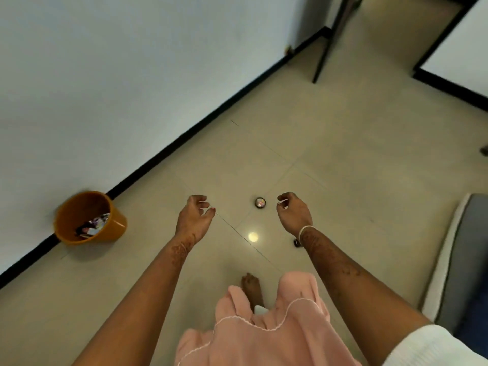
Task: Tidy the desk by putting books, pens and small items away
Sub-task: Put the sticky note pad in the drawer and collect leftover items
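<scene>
Left grip and right grip hang loosely curled, empty.

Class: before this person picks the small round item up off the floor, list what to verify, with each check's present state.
1. Left hand free: ok, it holds nothing.
2. Right hand free: ok, it holds nothing.
3. Small round shiny item uncovered on the beige tiled floor: ok.
4. Small dark item identified: cannot tell, the right forearm partly hides it.
5. Orange plastic bin by the white wall has room: ok, scraps lie low inside.
</scene>
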`<state>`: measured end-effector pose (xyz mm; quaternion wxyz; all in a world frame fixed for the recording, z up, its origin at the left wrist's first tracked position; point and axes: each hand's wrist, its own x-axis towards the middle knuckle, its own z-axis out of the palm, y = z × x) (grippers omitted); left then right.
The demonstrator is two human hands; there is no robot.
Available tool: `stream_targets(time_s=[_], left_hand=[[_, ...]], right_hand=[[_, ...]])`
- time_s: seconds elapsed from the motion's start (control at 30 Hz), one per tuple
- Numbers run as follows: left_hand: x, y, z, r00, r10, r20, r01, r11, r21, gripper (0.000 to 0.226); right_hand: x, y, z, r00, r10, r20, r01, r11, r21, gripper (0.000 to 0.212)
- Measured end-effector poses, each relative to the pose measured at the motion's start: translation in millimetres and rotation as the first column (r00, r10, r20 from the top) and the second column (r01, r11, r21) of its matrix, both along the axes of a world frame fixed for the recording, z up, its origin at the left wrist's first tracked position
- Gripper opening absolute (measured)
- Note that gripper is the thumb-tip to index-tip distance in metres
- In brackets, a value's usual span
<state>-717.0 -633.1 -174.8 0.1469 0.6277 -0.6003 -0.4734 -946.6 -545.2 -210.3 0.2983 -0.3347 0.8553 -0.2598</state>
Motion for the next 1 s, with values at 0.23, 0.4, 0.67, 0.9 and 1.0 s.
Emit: stream_targets(time_s=[0.23,0.4,0.67,0.9,1.0], left_hand=[[-61.9,36.9,-17.9,0.991,-0.137,-0.014,0.137,0.988,0.071,0.032],[-111.1,63.1,-31.6,0.982,-0.189,-0.014,0.190,0.974,0.126,0.033],[-187.3,71.3,-96.1,0.982,-0.190,-0.004,0.187,0.967,0.175,0.031],[-236.5,51.4,-262.9,0.995,-0.098,0.030,0.089,0.972,0.216,0.025],[-253.9,33.8,-355.4,0.990,-0.125,0.071,0.107,0.970,0.217,0.026]], right_hand=[[-39.7,84.5,-18.2,0.966,-0.238,0.101,0.235,0.971,0.046,0.026],[-71.4,129.0,-36.4,0.915,-0.357,0.185,0.346,0.934,0.093,0.026],[-133.8,157.7,-119.8,0.841,-0.496,0.217,0.472,0.868,0.155,0.025],[-161.4,150.5,-305.2,0.878,-0.455,0.148,0.405,0.871,0.277,0.030],[-166.5,133.8,-400.7,0.914,-0.387,0.118,0.332,0.885,0.326,0.035]])
